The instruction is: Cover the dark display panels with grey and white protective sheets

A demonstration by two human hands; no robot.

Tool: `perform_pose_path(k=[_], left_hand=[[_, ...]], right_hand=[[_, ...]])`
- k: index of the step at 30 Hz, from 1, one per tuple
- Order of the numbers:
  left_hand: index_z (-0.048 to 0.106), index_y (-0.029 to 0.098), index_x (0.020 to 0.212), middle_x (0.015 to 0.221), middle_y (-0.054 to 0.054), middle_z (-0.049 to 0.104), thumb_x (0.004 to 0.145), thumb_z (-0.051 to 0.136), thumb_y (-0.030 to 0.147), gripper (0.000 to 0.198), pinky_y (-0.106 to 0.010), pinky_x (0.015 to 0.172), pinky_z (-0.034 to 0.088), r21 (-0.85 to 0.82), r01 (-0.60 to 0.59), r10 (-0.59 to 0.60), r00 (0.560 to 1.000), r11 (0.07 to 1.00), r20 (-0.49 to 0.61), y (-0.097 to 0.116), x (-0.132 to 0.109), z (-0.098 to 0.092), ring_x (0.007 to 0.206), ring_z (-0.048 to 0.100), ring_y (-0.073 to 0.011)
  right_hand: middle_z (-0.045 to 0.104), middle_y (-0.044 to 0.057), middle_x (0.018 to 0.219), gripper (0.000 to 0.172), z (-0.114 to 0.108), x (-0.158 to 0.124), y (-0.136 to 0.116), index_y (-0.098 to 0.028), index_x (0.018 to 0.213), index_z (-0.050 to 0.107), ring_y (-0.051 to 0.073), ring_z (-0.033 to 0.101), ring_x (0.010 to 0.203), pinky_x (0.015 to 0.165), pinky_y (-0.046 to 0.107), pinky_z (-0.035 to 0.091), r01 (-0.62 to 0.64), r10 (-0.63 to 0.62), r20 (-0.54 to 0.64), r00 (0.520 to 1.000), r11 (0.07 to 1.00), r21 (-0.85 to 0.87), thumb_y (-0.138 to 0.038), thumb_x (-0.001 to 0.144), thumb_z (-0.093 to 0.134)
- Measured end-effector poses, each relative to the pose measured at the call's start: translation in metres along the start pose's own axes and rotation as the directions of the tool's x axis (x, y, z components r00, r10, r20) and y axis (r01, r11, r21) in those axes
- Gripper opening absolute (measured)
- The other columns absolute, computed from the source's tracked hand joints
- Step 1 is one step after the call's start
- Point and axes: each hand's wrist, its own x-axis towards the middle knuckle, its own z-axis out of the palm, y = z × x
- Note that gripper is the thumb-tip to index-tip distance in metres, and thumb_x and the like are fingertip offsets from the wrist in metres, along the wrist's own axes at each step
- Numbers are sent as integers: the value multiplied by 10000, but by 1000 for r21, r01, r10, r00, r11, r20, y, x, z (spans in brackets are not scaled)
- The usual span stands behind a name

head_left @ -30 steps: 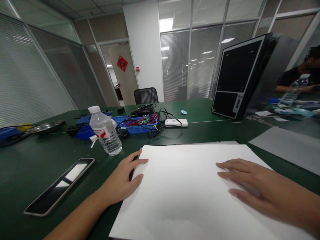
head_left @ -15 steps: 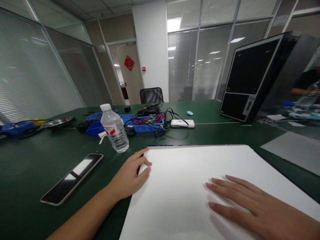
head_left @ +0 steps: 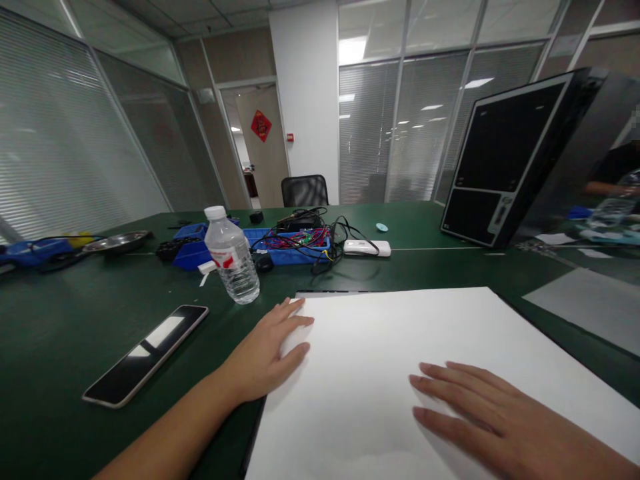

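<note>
A large white sheet of paper (head_left: 360,373) lies before me over a dark-edged board (head_left: 327,292), whose rim shows along the far and left sides. My left hand (head_left: 270,350) rests at the paper's far left corner, fingers apart, fingertips on the sheet. Over the right half of the paper, my right hand (head_left: 493,413) is spread with its palm down and holds nothing. Whether its whole palm touches the sheet is hard to tell. Just beyond my left hand stands an upright water bottle (head_left: 233,260) with a white cap.
A phone (head_left: 147,353) lies left of my left arm. Behind the bottle are a blue tray (head_left: 295,255) of tangled wires and a white device (head_left: 367,248). A black computer tower (head_left: 505,160) stands at the right, near a grey sheet (head_left: 590,307). A person (head_left: 617,170) is at far right.
The white paper's far left corner has shifted slightly right, uncovering more of the board's left edge. My left fingers have moved a little right, onto the paper; my right hand has barely moved.
</note>
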Motion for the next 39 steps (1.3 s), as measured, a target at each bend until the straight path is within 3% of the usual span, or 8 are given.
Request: perform_pose_path(k=[10, 20, 25, 29, 31, 33, 36, 39], left_hand=[[693, 157, 1338, 1431, -151, 693, 960, 524, 425, 493, -591, 1254, 348, 60, 237, -225, 962, 970, -156, 0, 11, 7, 1397, 600, -340], [767, 191, 1181, 1192, -92, 810, 1002, 441, 426, 441, -505, 1117, 520, 13, 311, -297, 920, 950, -254, 6, 10, -5, 1122, 757, -310], [769, 216, 1208, 1367, -94, 742, 994, 473, 452, 435, -518, 1170, 476, -1, 245, -238, 941, 970, -240, 3, 5, -5, 1315, 665, -308], [708, 291, 1362, 1610, -76, 537, 898, 656, 538, 528, -596, 1252, 346, 21, -111, 112, 992, 994, -65, 12, -5, -15, 1529, 431, -374], [647, 346, 1441, 1661, -59, 466, 778, 788, 627, 734, -635, 1258, 314, 9, -282, 280, 955, 959, 92, 23, -8, -21, 1561, 353, -423], [575, 372, 1510, 1681, -67, 429, 708, 834, 694, 903, -669, 1245, 319, -8, -332, 327, 923, 943, 203, 35, -8, -24, 1555, 347, -451], [552, 378, 1529, 1685, -66, 416, 802, 795, 630, 806, -670, 1231, 352, 8, -317, 304, 917, 948, 258, 46, -4, -23, 1550, 363, -434], [584, 372, 1502, 1672, -63, 436, 873, 755, 554, 677, -658, 1220, 381, 42, -287, 269, 933, 957, 240, 45, -1, -21, 1539, 396, -411]], right_hand=[[508, 8, 1544, 722, 0, 13, -14, -443, 1634, 321, 326, 631, 1311, 996, 458, 621, -44, 40, -82, 996, 998, -47, -429, 984, 635], [502, 115, 1592, 729, 9, 13, -8, -310, 1528, 563, 402, 681, 1232, 907, 562, 639, -271, 170, -344, 923, 923, -272, -639, 888, 678], [508, 127, 1594, 765, 24, 1, 9, -312, 1498, 589, 440, 605, 1326, 1057, 705, 518, -512, 404, -368, 837, 815, -271, -745, 868, 625], [494, 122, 1608, 729, 31, -11, 23, -321, 1581, 480, 408, 593, 1353, 1047, 686, 536, -555, 484, -309, 819, 806, -207, -677, 949, 550], [447, 83, 1647, 710, 27, -17, 35, -363, 1616, 409, 392, 552, 1401, 1082, 685, 510, -555, 504, -268, 821, 814, -170, -642, 974, 530], [438, 75, 1656, 698, 18, -27, 56, -357, 1618, 400, 395, 524, 1426, 1122, 701, 460, -599, 545, -284, 789, 786, -153, -629, 985, 511], [487, 187, 1600, 711, 3, -65, 109, -201, 1551, 504, 464, 554, 1367, 1106, 746, 428, -734, 646, -369, 668, 653, -187, -638, 992, 462], [578, 336, 1443, 817, -2, -128, 172, -86, 1436, 610, 593, 607, 1212, 900, 808, 483, -836, 728, -411, 549, 473, -279, -719, 933, 493]])
